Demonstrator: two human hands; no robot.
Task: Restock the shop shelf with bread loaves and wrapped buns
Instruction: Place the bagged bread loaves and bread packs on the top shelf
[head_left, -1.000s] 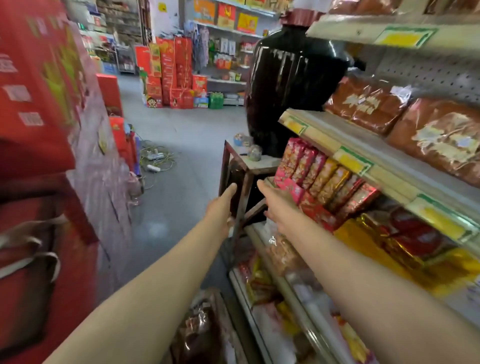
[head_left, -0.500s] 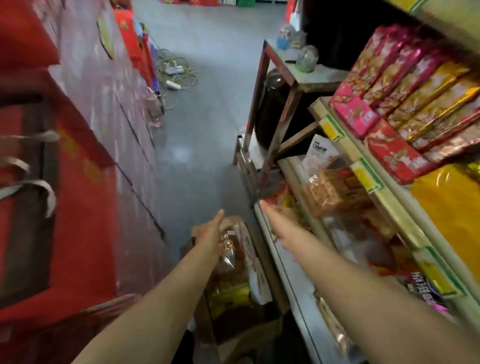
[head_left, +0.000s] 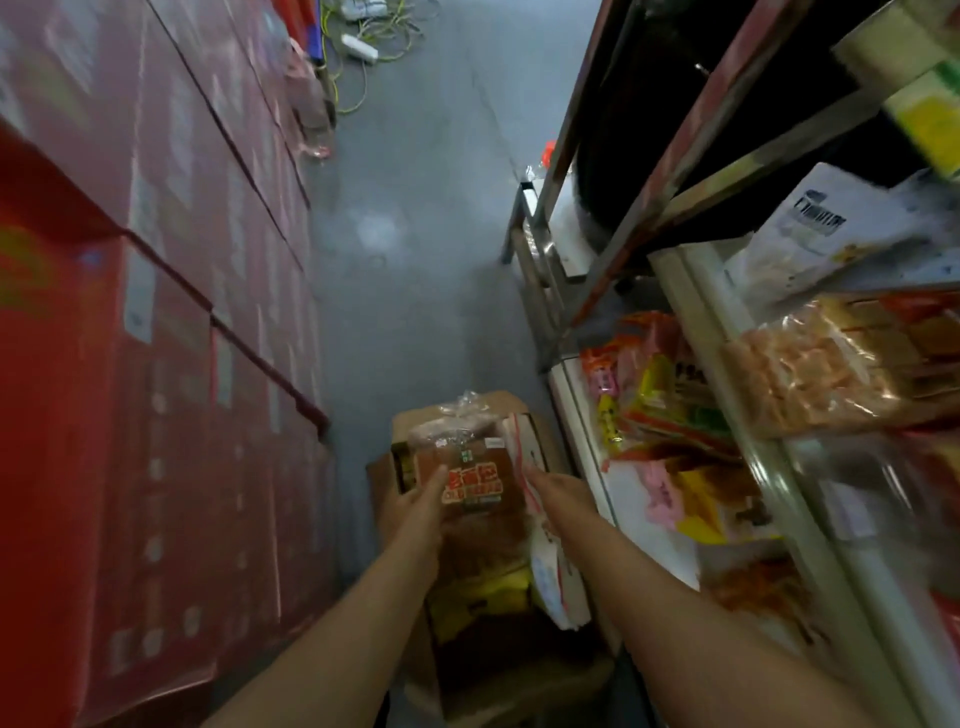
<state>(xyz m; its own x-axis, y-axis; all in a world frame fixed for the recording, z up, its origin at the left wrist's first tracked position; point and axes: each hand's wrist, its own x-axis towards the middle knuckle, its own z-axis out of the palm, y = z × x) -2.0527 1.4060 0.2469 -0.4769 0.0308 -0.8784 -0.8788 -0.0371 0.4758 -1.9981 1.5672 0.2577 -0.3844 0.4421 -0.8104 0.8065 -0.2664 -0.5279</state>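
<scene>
now, label by label:
view: half a second ago the head camera takes in the middle shelves; now it is tipped down at the cardboard box (head_left: 467, 613) on the aisle floor (head_left: 415, 260), at the foot of the shelf unit (head_left: 582, 415).
hands, change: a second ago both reach out with nothing in them at shelf height; now they have dropped to the box and closed in on either side of a bagged bread loaf (head_left: 470, 473).
left hand: the left hand (head_left: 415, 506) is on the loaf's left side, fingers fairly straight, thumb lying up along the bag; whether it truly grips yet, i cannot tell.
right hand: the right hand (head_left: 558, 491) meets the loaf's right side, fingertips at the red-striped bag edge; how far the fingers curl is hidden.
loaf: it stands upright at the far end of the box, its knotted plastic top poking above the box rim, orange label facing up.
box contents: more packs lie under the forearms, yellow and white wrappers, too blurred to name.
shelves: the lower shelves on the right hold mixed snack packs (head_left: 660, 395).
meaning: judging from this, the reach is over and the pickup is starting; the loaf is not on a shelf yet.
</scene>
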